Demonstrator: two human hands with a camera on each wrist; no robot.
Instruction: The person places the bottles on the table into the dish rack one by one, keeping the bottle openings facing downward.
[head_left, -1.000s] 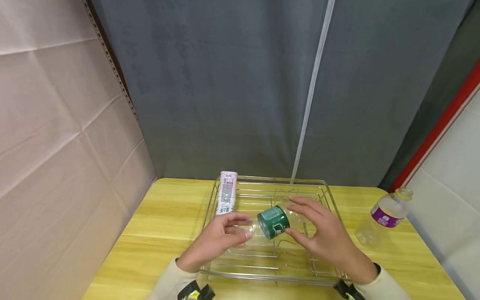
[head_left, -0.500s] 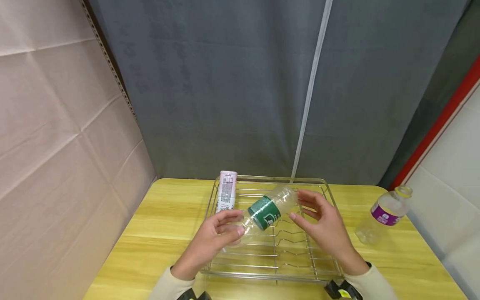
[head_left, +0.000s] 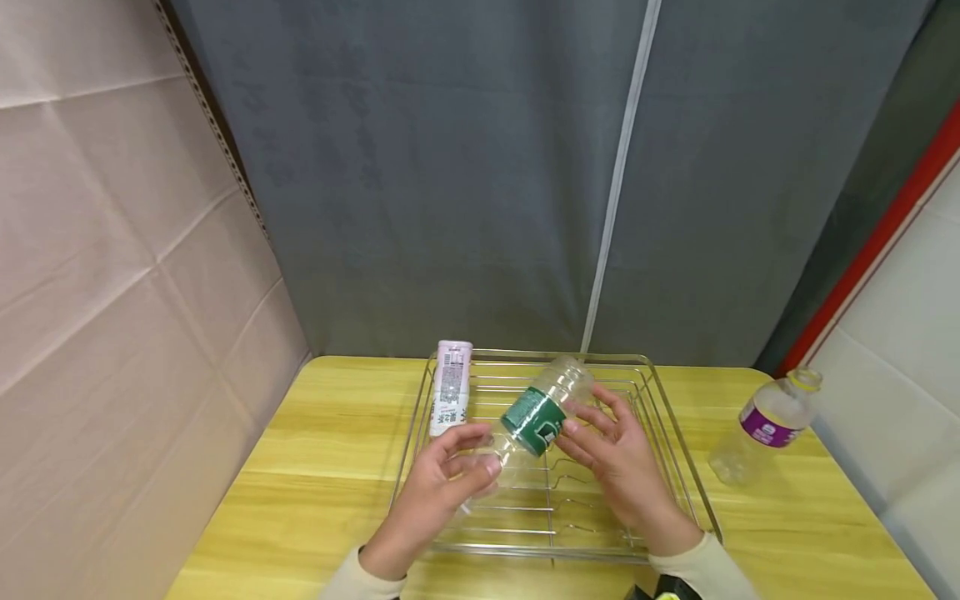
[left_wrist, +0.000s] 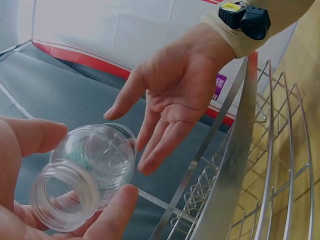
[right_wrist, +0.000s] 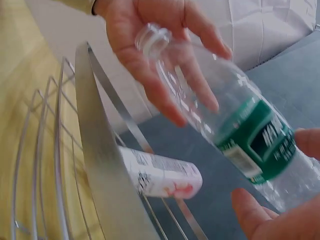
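A clear plastic bottle (head_left: 534, 419) with a green label hangs tilted over the wire rack (head_left: 525, 550), its capless mouth toward my left side. My left hand (head_left: 441, 485) holds it near the neck, thumb on one side and fingers on the other. In the left wrist view the bottle's open mouth (left_wrist: 65, 196) faces the camera. Beside the label and the lower body is my right hand (head_left: 621, 467), palm turned to the bottle and fingers extended, fingertips right at its side. The right wrist view shows the green label (right_wrist: 260, 142) between the two hands.
A pink-and-white can-like container (head_left: 452, 383) lies at the rack's left side. To the right of the rack, a capless clear bottle (head_left: 771, 427) with a purple label stands on the wooden table (head_left: 315, 450). A grey curtain (head_left: 435, 183) hangs behind.
My right hand came off the bottle's base end, then moved left and in to its label side. The bottle has swung steeper, its base rising away from me. My left hand kept its hold.
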